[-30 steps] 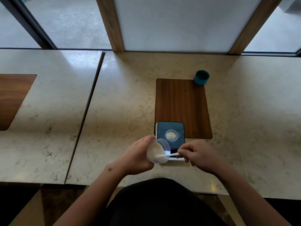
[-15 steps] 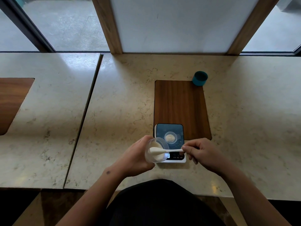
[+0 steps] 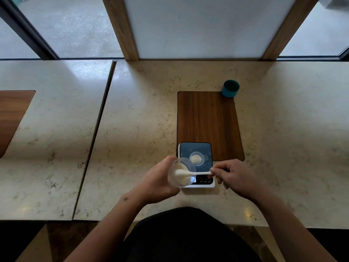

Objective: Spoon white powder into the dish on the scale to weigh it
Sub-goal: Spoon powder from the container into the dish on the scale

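Observation:
A small scale with a dark glass top sits at the near end of a wooden inlay. On it rests a small clear dish with a little heap of white powder. My left hand holds a clear plastic jar of white powder, tilted toward the right, just left of the scale. My right hand pinches the handle of a white spoon, whose bowl lies inside the jar's mouth on the powder.
A teal cup stands at the far right corner of the wooden inlay. The marble counter has a seam to the left, with another wooden inlay beyond. Windows and wooden posts rise behind.
The spoon's bowl has gone deeper into the jar and now lies level across its mouth. Both hands stayed beside the scale; the view shifted slightly.

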